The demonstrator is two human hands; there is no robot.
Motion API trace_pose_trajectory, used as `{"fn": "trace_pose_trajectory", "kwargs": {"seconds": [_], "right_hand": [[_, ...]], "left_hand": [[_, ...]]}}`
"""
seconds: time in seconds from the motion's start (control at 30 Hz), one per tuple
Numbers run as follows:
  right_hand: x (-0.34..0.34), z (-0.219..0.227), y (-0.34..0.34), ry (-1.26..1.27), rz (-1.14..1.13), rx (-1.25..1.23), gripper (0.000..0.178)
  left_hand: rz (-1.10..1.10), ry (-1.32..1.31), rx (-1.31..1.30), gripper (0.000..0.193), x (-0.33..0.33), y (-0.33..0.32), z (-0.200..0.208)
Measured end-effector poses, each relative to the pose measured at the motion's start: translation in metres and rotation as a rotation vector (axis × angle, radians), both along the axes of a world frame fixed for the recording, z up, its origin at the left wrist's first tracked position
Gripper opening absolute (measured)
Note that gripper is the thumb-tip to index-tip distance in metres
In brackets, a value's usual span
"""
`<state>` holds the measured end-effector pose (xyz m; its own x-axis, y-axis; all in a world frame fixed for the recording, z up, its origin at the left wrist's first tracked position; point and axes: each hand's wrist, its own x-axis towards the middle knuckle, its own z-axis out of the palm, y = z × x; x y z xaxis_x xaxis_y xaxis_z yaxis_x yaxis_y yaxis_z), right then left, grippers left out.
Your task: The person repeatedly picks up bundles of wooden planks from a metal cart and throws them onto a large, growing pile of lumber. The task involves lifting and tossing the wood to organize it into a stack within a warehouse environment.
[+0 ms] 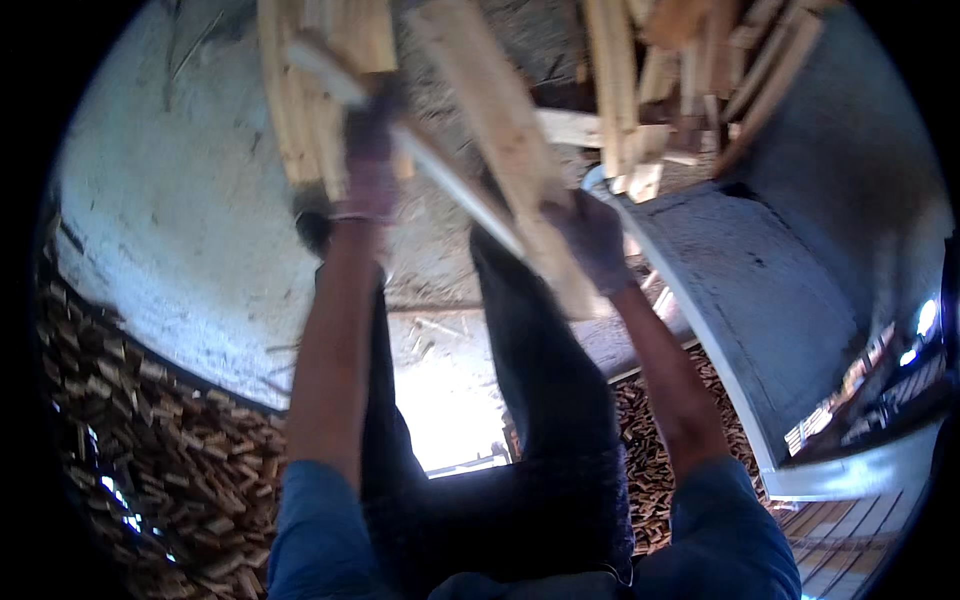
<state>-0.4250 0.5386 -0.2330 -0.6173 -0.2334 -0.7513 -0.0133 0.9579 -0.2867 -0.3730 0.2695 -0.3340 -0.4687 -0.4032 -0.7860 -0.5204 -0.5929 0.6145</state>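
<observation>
My left hand (pixel 370 165), in a glove and blurred by motion, is closed round a narrow wooden batten (pixel 455 180) that slants down to the right. My right hand (pixel 590 235), also gloved, grips the edge of a wide pale plank (pixel 500 115) near its lower end. The batten's lower end meets or passes behind the plank; I cannot tell which. Beyond my left hand, several long boards (pixel 290 110) lie side by side, their near ends close to my left foot.
More planks (pixel 610 80) and a heap of wood pieces (pixel 690 60) lie at the far right. A grey panel with a pale raised rim (pixel 690 320) stands to my right. Many small wood offcuts (pixel 170 440) cover the lower left, below a pale dusty surface (pixel 170 250).
</observation>
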Motion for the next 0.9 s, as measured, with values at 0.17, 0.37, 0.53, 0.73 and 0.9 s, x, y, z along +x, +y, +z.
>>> {"fn": "trace_pose_trajectory", "kwargs": {"seconds": [0.17, 0.37, 0.53, 0.73, 0.9], "right_hand": [[-0.055, 0.002, -0.122, -0.131, -0.156, -0.189, 0.064], [-0.146, 0.02, -0.084, 0.492, -0.202, -0.162, 0.084], [-0.238, 0.085, -0.04, 0.525, -0.198, 0.22, 0.106], [-0.333, 0.034, -0.02, 0.79, -0.146, 0.379, 0.113], [-0.428, -0.024, 0.033, 0.749, 0.152, 0.334, 0.092]], "left_hand": [[-0.175, -0.019, -0.208, 0.075, -0.063, -0.138, 0.063], [-0.405, -0.009, -0.435, 0.089, -0.046, -0.139, 0.032], [-0.596, -0.089, -0.193, 0.083, 0.012, 0.0, 0.109], [-0.624, -0.19, -0.028, 0.076, 0.102, 0.094, 0.156], [-0.457, -0.204, -0.053, 0.062, 0.153, 0.098, 0.134]]}}
